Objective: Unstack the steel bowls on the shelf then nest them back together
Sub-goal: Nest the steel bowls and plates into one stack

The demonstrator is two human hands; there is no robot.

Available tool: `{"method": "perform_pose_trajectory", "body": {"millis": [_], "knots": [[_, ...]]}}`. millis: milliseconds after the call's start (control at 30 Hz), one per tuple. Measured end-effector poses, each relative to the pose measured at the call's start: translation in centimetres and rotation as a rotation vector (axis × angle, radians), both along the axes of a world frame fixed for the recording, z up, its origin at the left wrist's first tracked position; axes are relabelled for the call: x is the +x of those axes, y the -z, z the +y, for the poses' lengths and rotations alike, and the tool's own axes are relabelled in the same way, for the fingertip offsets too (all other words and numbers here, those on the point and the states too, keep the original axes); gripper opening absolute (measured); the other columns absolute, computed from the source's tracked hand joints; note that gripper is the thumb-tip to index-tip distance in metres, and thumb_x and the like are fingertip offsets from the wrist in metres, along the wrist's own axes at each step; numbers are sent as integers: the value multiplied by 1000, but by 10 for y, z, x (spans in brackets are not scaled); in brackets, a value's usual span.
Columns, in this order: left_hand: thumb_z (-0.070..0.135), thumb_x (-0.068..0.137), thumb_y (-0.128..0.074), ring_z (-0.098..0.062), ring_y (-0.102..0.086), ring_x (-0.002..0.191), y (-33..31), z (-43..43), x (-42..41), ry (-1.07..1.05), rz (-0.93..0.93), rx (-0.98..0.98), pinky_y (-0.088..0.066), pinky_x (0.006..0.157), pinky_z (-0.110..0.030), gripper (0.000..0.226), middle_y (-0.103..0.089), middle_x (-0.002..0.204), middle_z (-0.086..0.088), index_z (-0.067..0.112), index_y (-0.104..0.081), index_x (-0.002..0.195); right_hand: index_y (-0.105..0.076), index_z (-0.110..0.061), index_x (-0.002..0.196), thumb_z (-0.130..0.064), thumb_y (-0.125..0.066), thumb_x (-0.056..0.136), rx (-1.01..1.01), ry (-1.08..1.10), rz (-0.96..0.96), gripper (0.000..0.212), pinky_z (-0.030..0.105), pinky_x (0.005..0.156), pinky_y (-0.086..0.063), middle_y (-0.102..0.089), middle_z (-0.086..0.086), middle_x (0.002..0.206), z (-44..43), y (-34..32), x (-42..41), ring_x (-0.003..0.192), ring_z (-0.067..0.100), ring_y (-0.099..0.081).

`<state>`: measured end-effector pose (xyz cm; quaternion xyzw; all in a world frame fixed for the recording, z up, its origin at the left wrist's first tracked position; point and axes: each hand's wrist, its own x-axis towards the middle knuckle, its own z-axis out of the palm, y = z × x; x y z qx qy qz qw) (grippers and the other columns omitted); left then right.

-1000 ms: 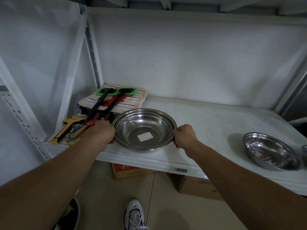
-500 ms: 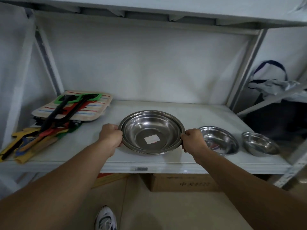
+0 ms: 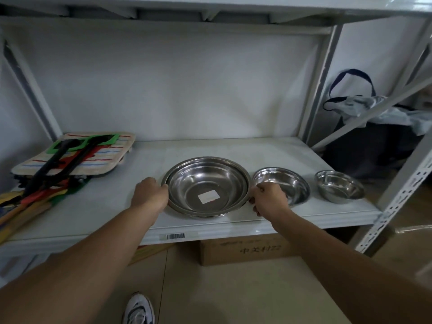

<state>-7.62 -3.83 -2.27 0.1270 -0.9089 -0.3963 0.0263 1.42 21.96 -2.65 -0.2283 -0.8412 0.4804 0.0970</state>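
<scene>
Large steel bowl [image 3: 207, 186]: centre of frame, flat on the shelf [image 3: 233, 148], white label inside.
Left hand [image 3: 149, 191]: fingers curled on its left rim.
Right hand [image 3: 268, 197]: fingers pinched at its right rim, just beside the medium bowl [image 3: 289, 183].
Small bowl [image 3: 339, 187]: right of frame, apart.
Hazard: right knuckles crowd the medium bowl; a lift could knock it.
Hazard: slick rims, front edge near; an uneven grip could tip the bowl floorward.

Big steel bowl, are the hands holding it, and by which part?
Yes. The left hand and right hand hold the big steel bowl by opposite sides of its rim.
</scene>
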Motion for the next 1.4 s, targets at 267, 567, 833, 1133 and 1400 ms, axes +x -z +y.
{"method": "perform_pose_trajectory", "body": {"millis": [267, 567, 833, 1133, 1400], "knots": [[22, 98, -57, -10, -62, 76, -28, 113, 84, 440, 461, -8, -45, 67, -27, 14, -69, 89, 7, 16, -70, 99, -75, -17, 91, -10, -52, 95, -136, 169, 87, 24, 23, 45, -50, -74, 7, 76, 72, -3, 53, 56, 16, -64], [25, 105, -44, -20, -61, 52, 14, 224, 103, 227, -349, 630, -45, 40, -23, 13, -77, 93, -21, 14, -49, 104, -67, 7, 102, -7, -56, 95, -485, 640, 99, 19, 28, 47, -48, -74, 20, 83, 172, 19, 64, 57, 23, -63], [19, 105, -40, -18, -59, 49, 32, 247, 79, 164, -334, 682, -47, 44, -25, 33, -76, 84, -20, -2, -60, 123, -65, 1, 114, -8, -50, 98, -602, 686, 131, 24, 31, 49, -53, -73, 20, 83, 201, 32, 44, 58, 23, -65], [13, 104, -41, -17, -66, 49, 17, 256, 76, 199, -297, 666, -51, 41, -23, 22, -78, 76, -17, 5, -61, 109, -64, 3, 117, -1, -58, 93, -620, 703, 184, 26, 24, 41, -52, -74, 22, 90, 201, 18, 47, 57, 22, -65], [12, 103, -50, -15, -63, 39, -49, 192, 49, 210, -134, 728, -49, 36, -22, 24, -74, 64, -16, -3, -66, 110, -68, 0, 108, 1, -53, 91, -583, 665, 299, 22, 25, 46, -52, -74, 13, 74, 169, -26, 55, 57, 16, -66]]}}
